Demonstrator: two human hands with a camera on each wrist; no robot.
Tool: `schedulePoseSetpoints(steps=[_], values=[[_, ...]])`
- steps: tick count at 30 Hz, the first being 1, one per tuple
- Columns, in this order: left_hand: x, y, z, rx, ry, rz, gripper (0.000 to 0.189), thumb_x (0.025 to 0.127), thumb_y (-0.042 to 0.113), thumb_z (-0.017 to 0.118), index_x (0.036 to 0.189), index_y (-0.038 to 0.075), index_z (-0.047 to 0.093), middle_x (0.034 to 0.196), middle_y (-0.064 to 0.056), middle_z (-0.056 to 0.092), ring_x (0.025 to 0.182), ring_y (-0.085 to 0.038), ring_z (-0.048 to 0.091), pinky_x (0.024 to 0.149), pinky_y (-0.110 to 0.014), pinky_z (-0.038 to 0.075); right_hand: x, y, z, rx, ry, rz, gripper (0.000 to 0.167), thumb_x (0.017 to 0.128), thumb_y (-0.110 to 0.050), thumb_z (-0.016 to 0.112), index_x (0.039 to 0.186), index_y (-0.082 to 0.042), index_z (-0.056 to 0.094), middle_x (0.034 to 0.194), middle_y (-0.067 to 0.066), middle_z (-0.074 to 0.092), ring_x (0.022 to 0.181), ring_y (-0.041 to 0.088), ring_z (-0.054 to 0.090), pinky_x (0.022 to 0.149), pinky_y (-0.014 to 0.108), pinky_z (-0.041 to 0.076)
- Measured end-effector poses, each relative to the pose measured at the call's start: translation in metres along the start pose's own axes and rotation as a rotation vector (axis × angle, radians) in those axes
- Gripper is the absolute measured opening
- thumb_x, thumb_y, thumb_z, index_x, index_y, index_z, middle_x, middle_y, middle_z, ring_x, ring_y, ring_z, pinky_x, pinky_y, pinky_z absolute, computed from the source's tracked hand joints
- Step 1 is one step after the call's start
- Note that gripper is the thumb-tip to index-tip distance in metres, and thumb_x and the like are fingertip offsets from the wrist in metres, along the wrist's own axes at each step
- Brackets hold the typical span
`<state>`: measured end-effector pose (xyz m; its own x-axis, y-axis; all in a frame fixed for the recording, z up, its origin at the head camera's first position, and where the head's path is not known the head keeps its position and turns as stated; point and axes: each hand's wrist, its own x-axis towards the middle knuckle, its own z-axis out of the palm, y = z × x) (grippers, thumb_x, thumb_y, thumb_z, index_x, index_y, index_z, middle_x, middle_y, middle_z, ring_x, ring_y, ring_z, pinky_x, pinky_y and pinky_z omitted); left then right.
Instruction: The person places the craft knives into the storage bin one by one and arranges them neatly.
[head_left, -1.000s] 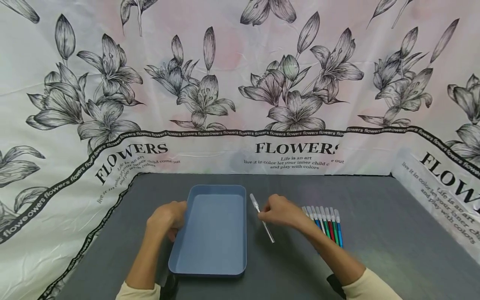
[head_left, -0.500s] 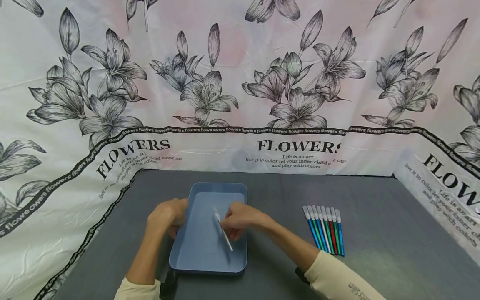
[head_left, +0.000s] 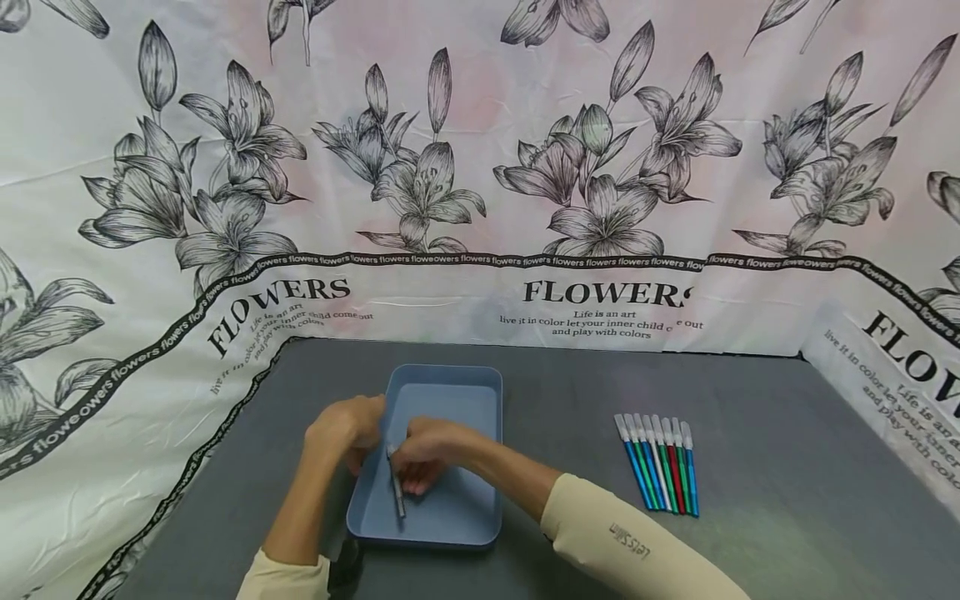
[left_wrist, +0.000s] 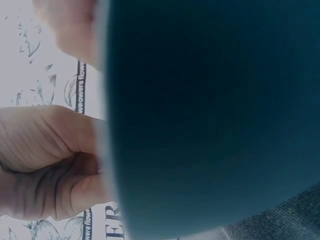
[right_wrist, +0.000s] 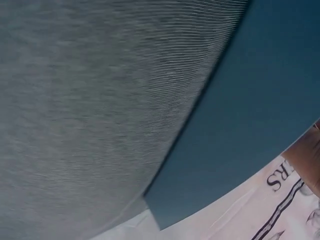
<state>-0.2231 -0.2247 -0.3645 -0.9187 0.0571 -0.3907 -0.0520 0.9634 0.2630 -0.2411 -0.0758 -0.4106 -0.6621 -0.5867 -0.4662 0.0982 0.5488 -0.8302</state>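
Now that the slim, grey, pale-capped pen (head_left: 397,490) has crossed into the blue, rectangular, plastic-looking tray (head_left: 459,515) (lower centre of the frame), we judge its move well along; the right hand (head_left: 425,454) pinches it, the left hand (head_left: 348,429) grips the tray's left edge.

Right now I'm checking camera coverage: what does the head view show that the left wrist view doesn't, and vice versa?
Only head: the row of pens, the inside of the tray, the pen in the right hand, and the sleeves.
Only left wrist: the creased palm side of the left hand and a close-up of the tray's outer wall.
Both: the left hand, the tray and the printed curtain. Which hand the wrist view's blurred upper skin belongs to, I can't tell.
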Motion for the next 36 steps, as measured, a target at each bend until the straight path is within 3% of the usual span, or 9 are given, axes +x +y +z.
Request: schedulePoseSetpoints(steps=[9, 14, 21, 27, 30, 36], values=[[0.000, -0.001, -0.001, -0.018, 0.013, 0.035, 0.030, 0.097, -0.009, 0.053, 0.125, 0.001, 0.058, 0.061, -0.012, 0.070, 0.053, -0.026, 0.073, 0.062, -0.033, 0.058, 0.010, -0.012, 0.016, 0.004, -0.001, -0.011, 0.029, 0.090, 0.009, 0.057, 0.062, -0.001, 0.060, 0.054, 0.007, 0.056, 0.043, 0.012, 0.053, 0.042, 0.022, 0.049], [0.002, -0.002, -0.002, -0.010, 0.007, 0.034, 0.038, 0.099, -0.006, 0.053, 0.136, -0.001, 0.054, 0.057, -0.011, 0.070, 0.053, -0.025, 0.074, 0.072, -0.035, 0.060, 0.009, -0.015, 0.021, -0.001, 0.047, -0.018, 0.029, 0.089, 0.013, 0.057, 0.063, 0.000, 0.060, 0.053, 0.008, 0.056, 0.044, 0.013, 0.053, 0.041, 0.020, 0.048], [0.004, -0.002, -0.002, -0.002, -0.015, 0.023, 0.040, 0.100, -0.005, 0.055, 0.140, -0.002, 0.052, 0.059, -0.011, 0.071, 0.055, -0.025, 0.074, 0.074, -0.037, 0.061, 0.007, -0.013, 0.023, -0.025, 0.082, -0.040, 0.028, 0.088, 0.012, 0.060, 0.063, 0.000, 0.061, 0.053, 0.007, 0.057, 0.044, 0.014, 0.054, 0.040, 0.020, 0.047], [0.004, -0.003, -0.003, -0.014, -0.031, 0.014, 0.066, 0.101, -0.004, 0.056, 0.162, -0.001, 0.031, 0.082, -0.016, 0.078, 0.059, -0.023, 0.075, 0.092, -0.043, 0.061, 0.008, -0.011, 0.022, -0.069, 0.069, -0.023, 0.027, 0.091, 0.010, 0.062, 0.065, 0.002, 0.062, 0.054, 0.008, 0.057, 0.044, 0.014, 0.054, 0.041, 0.019, 0.048], [0.004, -0.003, -0.002, -0.018, -0.022, 0.026, 0.068, 0.100, -0.005, 0.056, 0.162, -0.001, 0.029, 0.086, -0.017, 0.079, 0.058, -0.023, 0.075, 0.087, -0.042, 0.063, 0.007, -0.011, 0.021, -0.054, 0.059, -0.026, 0.026, 0.091, 0.011, 0.061, 0.066, 0.005, 0.064, 0.055, 0.009, 0.058, 0.045, 0.014, 0.055, 0.041, 0.019, 0.048], [0.003, -0.004, -0.002, -0.024, -0.011, 0.034, 0.058, 0.098, -0.006, 0.059, 0.153, -0.001, 0.043, 0.071, -0.012, 0.075, 0.058, -0.024, 0.075, 0.076, -0.038, 0.063, 0.002, -0.013, 0.016, -0.023, 0.049, -0.063, 0.024, 0.089, 0.011, 0.062, 0.067, 0.003, 0.063, 0.055, 0.008, 0.057, 0.044, 0.014, 0.053, 0.041, 0.020, 0.048]])
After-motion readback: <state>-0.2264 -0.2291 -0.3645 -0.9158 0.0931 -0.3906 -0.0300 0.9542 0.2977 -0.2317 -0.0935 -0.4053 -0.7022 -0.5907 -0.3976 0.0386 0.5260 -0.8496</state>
